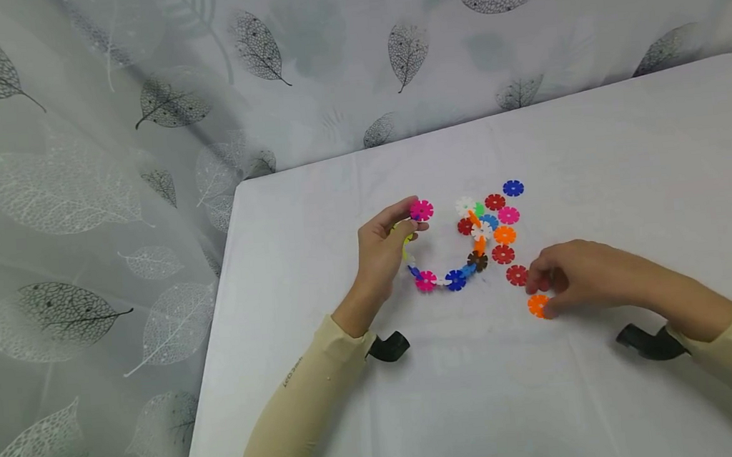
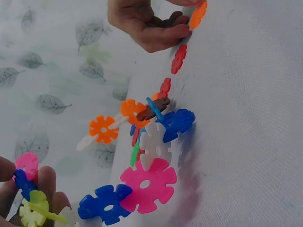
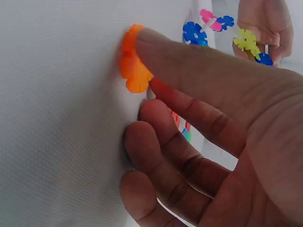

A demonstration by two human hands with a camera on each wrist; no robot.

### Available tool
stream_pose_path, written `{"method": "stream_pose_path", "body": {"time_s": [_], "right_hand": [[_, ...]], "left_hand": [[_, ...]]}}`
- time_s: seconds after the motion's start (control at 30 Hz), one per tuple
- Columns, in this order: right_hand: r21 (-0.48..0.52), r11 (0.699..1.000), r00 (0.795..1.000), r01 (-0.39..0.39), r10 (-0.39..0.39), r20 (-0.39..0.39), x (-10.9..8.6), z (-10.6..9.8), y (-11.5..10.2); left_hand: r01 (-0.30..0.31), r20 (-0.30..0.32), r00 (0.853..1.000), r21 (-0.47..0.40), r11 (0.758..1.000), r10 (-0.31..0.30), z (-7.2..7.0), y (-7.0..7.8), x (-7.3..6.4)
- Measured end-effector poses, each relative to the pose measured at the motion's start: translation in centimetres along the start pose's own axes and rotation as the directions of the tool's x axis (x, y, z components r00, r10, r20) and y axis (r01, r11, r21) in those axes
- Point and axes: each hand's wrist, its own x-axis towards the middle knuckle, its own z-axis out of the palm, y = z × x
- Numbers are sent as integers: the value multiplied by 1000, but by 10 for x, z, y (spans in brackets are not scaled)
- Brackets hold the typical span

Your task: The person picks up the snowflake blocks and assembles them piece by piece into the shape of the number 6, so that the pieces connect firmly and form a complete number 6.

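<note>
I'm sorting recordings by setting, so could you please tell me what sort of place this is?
Probably an indoor tabletop workspace: a white-topped table, leaf-patterned fabric hanging behind and beside it, and colourful notched discs, some linked in a chain.

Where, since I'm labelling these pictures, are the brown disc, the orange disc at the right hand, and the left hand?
Brown disc [image 1: 477,260]: head view, on the middle of its face.
Orange disc [image 3: 134,67]: right wrist view, on its uncovered part.
Left hand [image 1: 377,250]: head view, on the middle of the hand.
</note>
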Motion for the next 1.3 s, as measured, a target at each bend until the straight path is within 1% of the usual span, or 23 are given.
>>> {"method": "stream_pose_path", "body": {"time_s": [0.17, 0.27, 0.47, 0.57, 0.63, 0.67, 0.73, 0.83, 0.93, 1.03, 1.17, 1.23, 1.3], "right_hand": [[-13, 1000, 1000, -10, 10, 12, 0, 1, -3], [-8, 1000, 1000, -8, 8, 26, 1, 2, -5], [-8, 1000, 999, 22, -21, 34, 5, -2, -10], [65, 997, 999, 46, -47, 5, 9, -5, -15], [152, 987, 998, 57, -51, -39, 14, -7, -20], [198, 978, 996, 64, -50, -73, 16, -8, -22], [299, 951, 989, 74, -32, -145, 21, -9, -27], [427, 898, 967, 104, 10, -256, 28, -8, -34], [524, 841, 943, 131, 57, -328, 32, -6, -40], [613, 777, 934, 144, 98, -344, 33, -5, -46], [702, 695, 932, 153, 136, -337, 34, -4, -52], [723, 673, 928, 160, 147, -342, 33, -4, -55], [734, 659, 922, 162, 163, -350, 33, -4, -56]], "left_hand": [[-36, 9, 999, -41, 999, 36, 1, 2, -1], [-54, 31, 998, -61, 997, 56, 1, 3, -2], [-77, 73, 994, -44, 996, 81, 0, 4, -3], [-77, 79, 994, -34, 996, 80, -1, 4, -3], [-79, 85, 993, -30, 996, 81, -1, 4, -4], [-82, 91, 992, -30, 996, 84, -1, 4, -4], [-92, 102, 990, -31, 995, 95, -1, 4, -5], [-117, 125, 985, -40, 992, 121, 0, 4, -7], [-148, 148, 977, -57, 987, 155, 2, 4, -9], [-180, 168, 967, -84, 980, 192, 3, 3, -10], [-217, 191, 952, -124, 968, 238, 4, 3, -10], [-231, 205, 945, -133, 964, 255, 5, 3, -10], [-244, 216, 939, -129, 961, 267, 6, 4, -10]]}}
